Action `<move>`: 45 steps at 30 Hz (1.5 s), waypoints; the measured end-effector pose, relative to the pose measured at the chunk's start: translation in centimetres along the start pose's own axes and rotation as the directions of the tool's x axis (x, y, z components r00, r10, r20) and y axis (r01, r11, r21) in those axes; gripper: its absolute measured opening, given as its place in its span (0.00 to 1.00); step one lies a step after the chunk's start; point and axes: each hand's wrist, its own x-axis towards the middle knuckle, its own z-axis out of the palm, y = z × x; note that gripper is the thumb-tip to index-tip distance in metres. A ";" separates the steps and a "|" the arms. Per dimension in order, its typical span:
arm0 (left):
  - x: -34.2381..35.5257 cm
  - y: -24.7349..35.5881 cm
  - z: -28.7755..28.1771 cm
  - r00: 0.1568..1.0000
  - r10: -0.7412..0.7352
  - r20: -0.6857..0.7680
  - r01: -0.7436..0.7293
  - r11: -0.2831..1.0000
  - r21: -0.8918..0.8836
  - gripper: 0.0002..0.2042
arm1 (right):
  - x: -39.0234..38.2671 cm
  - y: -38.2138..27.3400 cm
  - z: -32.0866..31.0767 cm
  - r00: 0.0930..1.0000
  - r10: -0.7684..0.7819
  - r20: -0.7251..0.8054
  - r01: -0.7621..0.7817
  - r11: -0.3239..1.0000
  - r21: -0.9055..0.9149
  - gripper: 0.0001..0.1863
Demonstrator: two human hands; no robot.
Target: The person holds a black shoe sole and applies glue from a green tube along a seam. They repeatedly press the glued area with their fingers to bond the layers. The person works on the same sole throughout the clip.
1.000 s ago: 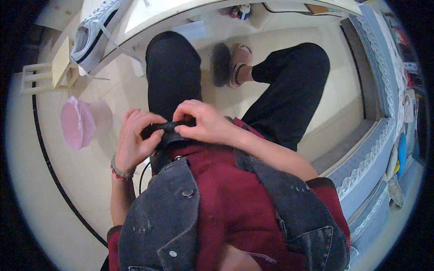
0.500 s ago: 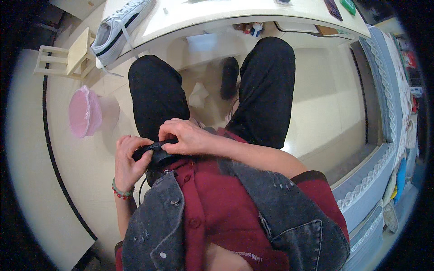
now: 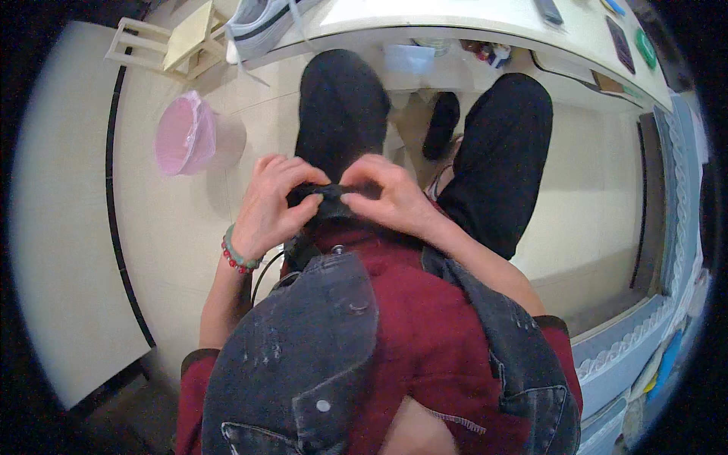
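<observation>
A dark band of fabric or a strap (image 3: 331,196) lies across my lap, too dark to make out exactly. My left hand (image 3: 273,205), a beaded bracelet at its wrist, pinches the left part of it between thumb and fingers. My right hand (image 3: 390,197) pinches it just to the right, fingers curled. Around them are my black-trousered legs (image 3: 341,114), a maroon shirt (image 3: 413,318) and an open dark denim vest (image 3: 288,349).
Ahead is a white table (image 3: 402,19) holding a white sneaker (image 3: 262,19), a dark phone (image 3: 620,44) and a green object (image 3: 646,49). To the left are a small wooden chair (image 3: 189,42) and a pink-lined bin (image 3: 182,136); on the right, a blue lace-edged bed (image 3: 614,353).
My knees shifted, the right one drawing in and then sitting upright beside the left. The whole view has shifted, with surroundings sitting further right. Both hands stay pinched on the dark band.
</observation>
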 end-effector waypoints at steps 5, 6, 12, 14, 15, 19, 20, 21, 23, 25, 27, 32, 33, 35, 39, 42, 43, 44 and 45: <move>1.6 -0.8 -1.3 0.999 0.039 -0.017 -0.039 0.999 0.024 0.09 | 1.8 -0.8 -0.7 1.000 0.006 -0.028 -0.008 0.998 -0.062 0.10; 1.6 -0.9 -1.5 0.999 0.044 -0.031 -0.043 0.999 0.023 0.09 | 2.2 -1.0 -0.6 0.999 -0.005 -0.035 0.003 0.998 -0.070 0.10; 1.7 -2.3 -2.7 0.990 0.078 -0.114 -0.080 0.997 -0.019 0.10 | 4.7 -3.3 -1.4 0.998 0.016 0.058 -0.005 0.985 -0.175 0.11; 2.1 -3.2 -3.4 0.989 0.088 -0.121 -0.091 0.996 -0.022 0.09 | 5.7 -3.6 -1.5 0.996 0.054 0.069 -0.040 0.981 -0.189 0.11; 2.3 -3.6 -3.7 0.989 0.089 -0.114 -0.093 0.995 -0.029 0.09 | 6.0 -3.6 -1.4 0.995 0.073 0.075 -0.057 0.978 -0.201 0.11; 2.6 -5.1 -3.8 0.994 0.082 -0.070 -0.087 0.994 -0.061 0.08 | 6.4 -2.8 0.4 0.979 0.201 0.042 -0.195 0.975 -0.107 0.11; 2.6 -5.5 -3.5 0.995 0.078 -0.066 -0.083 0.994 -0.074 0.08 | 6.2 -2.4 0.9 0.976 0.216 0.036 -0.212 0.973 -0.095 0.11; 2.5 -5.9 -3.2 0.996 0.073 -0.060 -0.078 0.993 -0.087 0.08 | 6.0 -2.0 1.3 0.972 0.233 0.030 -0.230 0.970 -0.080 0.10; 2.3 -6.5 -2.6 0.997 0.058 -0.060 -0.065 0.991 -0.116 0.08 | 5.8 -1.3 1.7 0.964 0.265 0.029 -0.264 0.964 -0.037 0.10; 2.1 -7.0 -2.3 0.996 0.041 -0.077 -0.052 0.988 -0.144 0.08 | 5.8 -1.0 1.6 0.954 0.297 0.038 -0.297 0.955 -0.002 0.11; 2.1 -7.3 -2.4 0.998 0.012 -0.062 -0.022 0.987 -0.160 0.08 | 6.0 -0.9 1.6 0.948 0.316 0.046 -0.316 0.949 -0.014 0.11; 2.4 -6.8 -2.5 0.998 -0.034 -0.044 0.025 0.984 -0.176 0.10 | 6.3 -0.8 0.7 0.956 0.285 0.067 -0.282 0.958 -0.049 0.10; 2.5 -6.8 -2.5 0.999 -0.039 -0.007 0.037 0.980 -0.196 0.11 | 6.3 -0.7 0.4 0.956 0.284 0.070 -0.281 0.959 -0.044 0.10; 2.7 -6.7 -2.4 0.999 -0.024 0.031 0.031 0.973 -0.229 0.13 | 6.0 -0.8 -0.5 0.953 0.292 0.077 -0.289 0.956 -0.040 0.10; 2.9 -8.1 -2.6 0.999 0.020 0.043 -0.006 0.950 -0.312 0.14 | 6.1 -0.5 -0.5 0.960 0.268 0.079 -0.262 0.962 -0.079 0.10; 2.5 -8.5 -2.4 1.000 0.008 0.019 -0.001 0.936 -0.351 0.14 | 6.2 -0.6 -0.2 0.959 0.272 0.077 -0.267 0.961 -0.073 0.10; 2.6 -8.5 -2.2 1.000 0.007 0.006 -0.005 0.936 -0.352 0.13 | 6.3 -0.6 -0.4 0.960 0.270 0.078 -0.264 0.961 -0.079 0.10; 2.6 -8.5 -2.2 1.000 -0.007 0.004 0.008 0.933 -0.360 0.13 | 6.3 -0.6 -0.3 0.961 0.267 0.077 -0.261 0.962 -0.086 0.11; 2.6 -8.5 -2.1 1.000 -0.019 0.002 0.018 0.932 -0.362 0.12 | 6.4 -0.6 -0.4 0.959 0.272 0.078 -0.265 0.961 -0.084 0.11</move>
